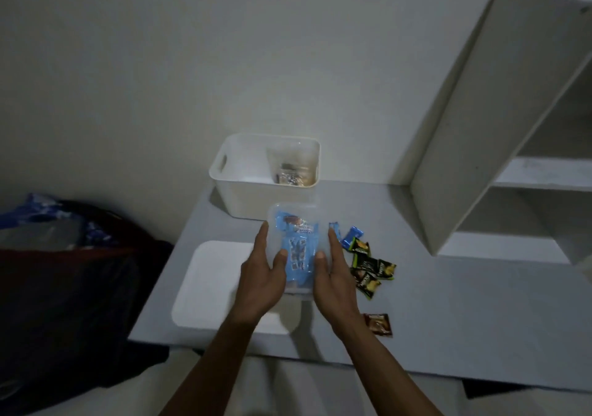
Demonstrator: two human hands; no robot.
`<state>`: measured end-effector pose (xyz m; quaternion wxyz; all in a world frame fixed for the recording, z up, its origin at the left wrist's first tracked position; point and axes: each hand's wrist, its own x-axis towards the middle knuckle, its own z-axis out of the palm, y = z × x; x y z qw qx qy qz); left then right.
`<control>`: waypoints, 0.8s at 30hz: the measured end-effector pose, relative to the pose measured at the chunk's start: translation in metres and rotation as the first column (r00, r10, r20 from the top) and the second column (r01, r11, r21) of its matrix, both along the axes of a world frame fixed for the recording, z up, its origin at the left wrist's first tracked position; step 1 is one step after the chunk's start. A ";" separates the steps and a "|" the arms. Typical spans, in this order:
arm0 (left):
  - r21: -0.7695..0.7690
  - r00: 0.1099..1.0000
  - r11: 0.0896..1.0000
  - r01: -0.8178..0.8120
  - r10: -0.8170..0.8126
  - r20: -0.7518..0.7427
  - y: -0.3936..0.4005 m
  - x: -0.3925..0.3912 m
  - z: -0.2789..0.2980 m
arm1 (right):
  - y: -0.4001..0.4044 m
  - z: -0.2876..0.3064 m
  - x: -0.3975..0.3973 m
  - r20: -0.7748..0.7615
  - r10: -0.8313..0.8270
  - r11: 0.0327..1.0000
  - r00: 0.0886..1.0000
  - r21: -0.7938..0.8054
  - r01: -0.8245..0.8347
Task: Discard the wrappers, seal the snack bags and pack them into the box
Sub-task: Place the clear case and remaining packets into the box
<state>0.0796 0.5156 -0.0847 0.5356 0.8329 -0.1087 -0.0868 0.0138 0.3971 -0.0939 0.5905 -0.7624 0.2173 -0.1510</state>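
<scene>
Dark bag (pixel 64 271) off the table's left. One white lid (pixel 208 284) flat on the grey table (pixel 448 319). My left hand (pixel 262 274) and right hand (pixel 333 274) grip one clear snack bag (pixel 296 245) by its sides, thumbs on top, held above the table in front of one white box (pixel 243 185). Bag is see-through, blue packets inside, print blurred. Second clear bag (pixel 291 169) stands in the box. Right: two blue wrappers (pixel 350 237), four black-green sachets (pixel 371 271), one brown sachet (pixel 379 324); writing unreadable. White shelf (pixel 512 127) far right.
</scene>
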 end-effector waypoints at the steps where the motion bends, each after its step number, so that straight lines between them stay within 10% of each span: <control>1: -0.009 1.000 1.000 0.005 -0.005 -0.003 0.012 0.009 0.006 | 0.011 0.007 0.007 -0.003 0.000 1.000 1.000 0.004 0.000; 24: -0.040 0.998 0.999 0.027 -0.028 -0.050 0.029 0.303 0.069 | 0.016 0.068 0.282 0.057 -0.041 0.996 0.998 0.076 0.036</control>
